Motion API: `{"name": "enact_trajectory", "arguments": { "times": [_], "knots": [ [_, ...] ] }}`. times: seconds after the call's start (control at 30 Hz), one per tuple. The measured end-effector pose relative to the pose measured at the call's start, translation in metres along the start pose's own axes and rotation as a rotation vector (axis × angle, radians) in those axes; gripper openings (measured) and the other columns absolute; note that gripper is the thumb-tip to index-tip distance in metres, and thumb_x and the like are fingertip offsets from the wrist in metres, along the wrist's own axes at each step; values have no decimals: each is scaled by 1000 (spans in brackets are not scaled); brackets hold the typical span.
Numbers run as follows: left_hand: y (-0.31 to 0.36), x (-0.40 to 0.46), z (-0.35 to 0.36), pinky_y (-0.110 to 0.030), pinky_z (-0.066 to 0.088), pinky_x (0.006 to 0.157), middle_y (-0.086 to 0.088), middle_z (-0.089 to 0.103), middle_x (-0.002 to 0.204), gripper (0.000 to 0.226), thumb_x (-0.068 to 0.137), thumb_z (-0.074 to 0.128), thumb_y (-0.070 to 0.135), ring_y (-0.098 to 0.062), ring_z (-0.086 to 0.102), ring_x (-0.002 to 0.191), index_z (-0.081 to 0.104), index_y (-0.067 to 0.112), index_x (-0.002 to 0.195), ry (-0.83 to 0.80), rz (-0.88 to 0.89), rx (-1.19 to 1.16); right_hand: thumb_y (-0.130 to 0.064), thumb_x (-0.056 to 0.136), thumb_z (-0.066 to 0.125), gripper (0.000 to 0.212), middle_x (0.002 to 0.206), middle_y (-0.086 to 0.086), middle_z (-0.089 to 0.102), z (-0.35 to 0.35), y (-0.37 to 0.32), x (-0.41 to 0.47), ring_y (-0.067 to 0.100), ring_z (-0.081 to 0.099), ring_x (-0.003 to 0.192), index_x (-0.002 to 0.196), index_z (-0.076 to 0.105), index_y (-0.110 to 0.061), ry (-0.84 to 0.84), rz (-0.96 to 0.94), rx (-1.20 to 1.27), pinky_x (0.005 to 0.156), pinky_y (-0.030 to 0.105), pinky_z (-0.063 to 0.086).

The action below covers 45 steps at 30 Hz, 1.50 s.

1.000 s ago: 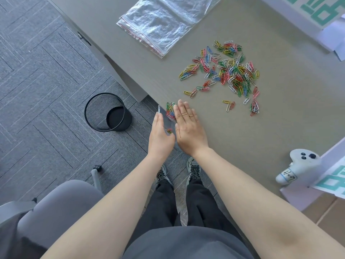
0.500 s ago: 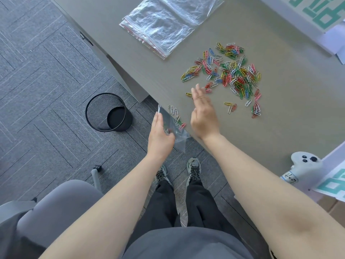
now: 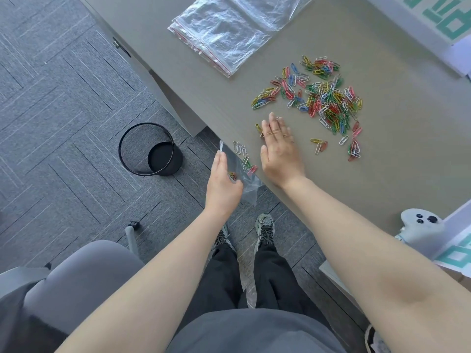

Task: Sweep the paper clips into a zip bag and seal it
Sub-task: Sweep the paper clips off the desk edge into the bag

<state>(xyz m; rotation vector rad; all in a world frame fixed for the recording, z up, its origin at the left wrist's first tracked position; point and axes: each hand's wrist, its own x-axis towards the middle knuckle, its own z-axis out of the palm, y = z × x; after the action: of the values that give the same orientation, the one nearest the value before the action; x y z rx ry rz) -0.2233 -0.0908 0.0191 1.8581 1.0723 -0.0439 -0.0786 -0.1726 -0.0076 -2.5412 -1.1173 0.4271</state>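
A heap of coloured paper clips [image 3: 322, 99] lies spread on the grey desk [image 3: 395, 154]. My left hand [image 3: 222, 186] grips a clear zip bag [image 3: 244, 179] held open just below the desk's front edge; a few clips show inside it. Several clips [image 3: 242, 151] lie at the edge beside the bag's mouth. My right hand [image 3: 279, 151] rests flat on the desk, fingers together and pointing away, with a couple of clips under its fingertips. A few stray clips [image 3: 318, 143] lie to its right.
A stack of spare clear zip bags [image 3: 229, 29] lies at the desk's far side. A white controller [image 3: 420, 226] sits at the desk's right. On the carpet are a black wire bin [image 3: 150, 149] and a grey chair [image 3: 76, 271]. White boxes with teal print [image 3: 448, 19] stand far right.
My right hand left the desk edge by the bag and reached forward onto the desk toward the heap. Some clips it pushed now lie at the bag's mouth. My left hand held still.
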Motion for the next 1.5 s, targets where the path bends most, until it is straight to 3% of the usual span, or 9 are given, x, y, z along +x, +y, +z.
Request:
{"name": "enact_trajectory", "arguments": {
  "times": [0.43, 0.57, 0.63, 0.7, 0.8, 0.9, 1.03, 1.3, 1.5],
  "knots": [
    [-2, 8, -4, 2, 6, 95, -2, 17, 159, 74, 87, 57, 9, -6, 15, 143, 20, 10, 151, 33, 25, 29, -22, 92, 22, 60, 159, 13, 18, 24, -40, -26, 27, 13, 147, 149, 27, -6, -86, -196, 31, 120, 41, 8],
    [-6, 9, -7, 5, 9, 96, -1, 19, 158, 73, 86, 55, 5, -5, 17, 143, 22, 12, 151, 28, 45, 21, -17, 91, 22, 59, 157, 12, 25, 25, -46, -30, 24, 19, 146, 147, 32, -5, -131, -286, 137, 119, 30, 3],
    [-6, 9, -9, -9, 18, 109, 1, 24, 157, 73, 83, 54, 5, -4, 19, 143, 27, 18, 149, 24, 71, 1, -13, 88, 22, 60, 155, 13, 28, 22, -48, -30, 23, 22, 145, 147, 32, -4, -161, -332, 246, 119, 25, 3],
    [-6, 8, -9, -20, 20, 115, 1, 24, 157, 72, 84, 56, 9, -5, 18, 143, 27, 18, 149, 22, 73, -10, -6, 87, 27, 60, 154, 14, 30, 19, -49, -30, 21, 24, 144, 146, 33, -2, -123, -313, 349, 119, 26, 7],
    [-5, 6, -11, -14, 11, 110, 0, 15, 159, 75, 87, 55, 7, -7, 11, 145, 18, 12, 152, 10, 41, 2, 5, 81, 31, 65, 154, 14, 30, 10, -41, -19, 19, 22, 144, 146, 33, -2, 39, -138, 404, 120, 31, 10],
    [-4, 5, -11, -19, 16, 114, 2, 13, 160, 76, 86, 54, 5, -6, 12, 145, 17, 13, 152, -1, 36, 6, 8, 82, 31, 69, 158, 12, 21, 1, -29, -2, 23, 16, 147, 149, 25, -5, 30, -30, 282, 121, 35, 8],
    [-2, 7, -11, -23, 19, 115, 3, 13, 160, 76, 87, 55, 6, -7, 13, 145, 17, 14, 152, 0, 25, 11, 3, 85, 33, 68, 160, 10, 14, 2, -22, 6, 23, 9, 148, 151, 20, -7, -82, -101, 99, 121, 35, 3],
    [3, 10, -5, -1, 7, 96, 0, 14, 159, 76, 86, 54, 5, -5, 11, 144, 17, 12, 152, 3, 13, 33, -20, 86, 19, 64, 154, 8, 32, 10, -33, -23, 25, 23, 145, 147, 33, -8, -142, -277, 69, 119, 40, 11],
    [7, 11, -5, -7, 10, 100, 3, 13, 159, 76, 86, 54, 7, -4, 12, 144, 16, 15, 152, 7, -2, 38, 3, 82, 33, 65, 149, 11, 41, -6, -34, -22, 26, 30, 142, 146, 37, -7, 6, -179, 329, 116, 35, 24]
  ]
}}
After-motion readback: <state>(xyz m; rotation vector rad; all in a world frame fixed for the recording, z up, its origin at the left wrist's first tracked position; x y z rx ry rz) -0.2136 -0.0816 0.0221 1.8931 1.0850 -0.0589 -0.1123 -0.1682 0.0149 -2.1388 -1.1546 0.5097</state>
